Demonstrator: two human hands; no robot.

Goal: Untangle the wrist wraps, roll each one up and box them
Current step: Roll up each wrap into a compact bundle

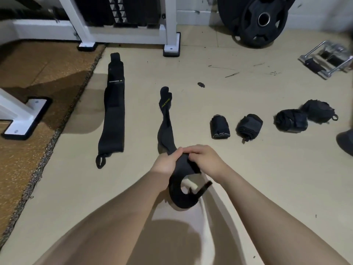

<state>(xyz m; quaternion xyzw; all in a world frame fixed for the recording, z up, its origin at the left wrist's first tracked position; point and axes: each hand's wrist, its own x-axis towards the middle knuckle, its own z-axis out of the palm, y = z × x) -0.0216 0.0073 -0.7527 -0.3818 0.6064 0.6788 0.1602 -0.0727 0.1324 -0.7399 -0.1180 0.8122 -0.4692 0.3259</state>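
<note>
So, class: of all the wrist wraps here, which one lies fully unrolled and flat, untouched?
The long wrap at far left, beside the brown mat; the rest are rolled or held.

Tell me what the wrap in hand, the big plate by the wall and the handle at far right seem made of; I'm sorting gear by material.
Wrap in hand: matte black woven fabric, probably elastic; it twists and curls limply.
Plate: dull black coating, likely rubber, with a shiny metal hub ring.
Handle: bright reflective bars, probably chromed steel, with dark grips.

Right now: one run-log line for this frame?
stage: rolling | left hand + right hand: grip wrap with yellow lettering | flat wrap: unrolled | rolled wraps: four | box: unseen
</note>
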